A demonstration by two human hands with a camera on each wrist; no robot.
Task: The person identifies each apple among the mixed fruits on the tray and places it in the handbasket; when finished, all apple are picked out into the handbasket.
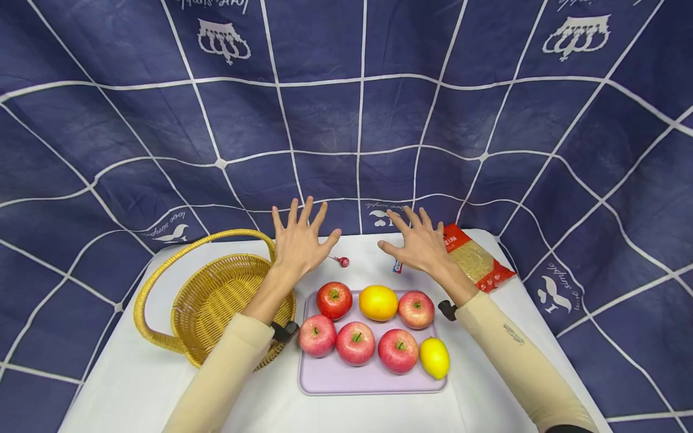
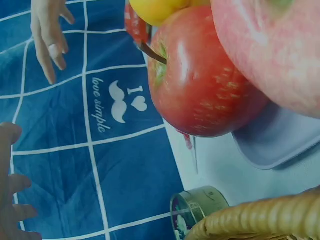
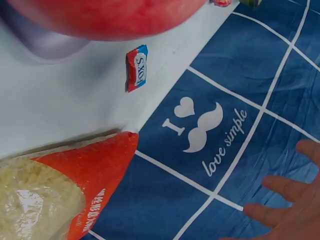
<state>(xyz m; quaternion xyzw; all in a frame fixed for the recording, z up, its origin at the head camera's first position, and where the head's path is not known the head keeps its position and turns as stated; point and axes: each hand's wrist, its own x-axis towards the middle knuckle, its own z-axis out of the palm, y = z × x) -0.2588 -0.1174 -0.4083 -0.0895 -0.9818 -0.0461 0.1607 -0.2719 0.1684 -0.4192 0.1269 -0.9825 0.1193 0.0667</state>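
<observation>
Both hands, the left hand (image 1: pixel 299 245) and the right hand (image 1: pixel 420 245), reach toward the table's (image 1: pixel 482 400) far edge, their fingers spread well apart. Nearest the left hand, a red lollipop (image 1: pixel 343 262) lies near that edge; a wicker basket (image 1: pixel 189 307) stands toward the left edge. Just below the right hand's thumb is a wrapped candy (image 1: pixel 397 266), with a red bag (image 1: pixel 476 258) at the far right corner. Nearer the person, a lilac tray (image 1: pixel 373 383) carries five apples (image 1: pixel 355 344), an orange-yellow fruit (image 1: pixel 378 302) and, by its near right corner, a lemon (image 1: pixel 435 358).
</observation>
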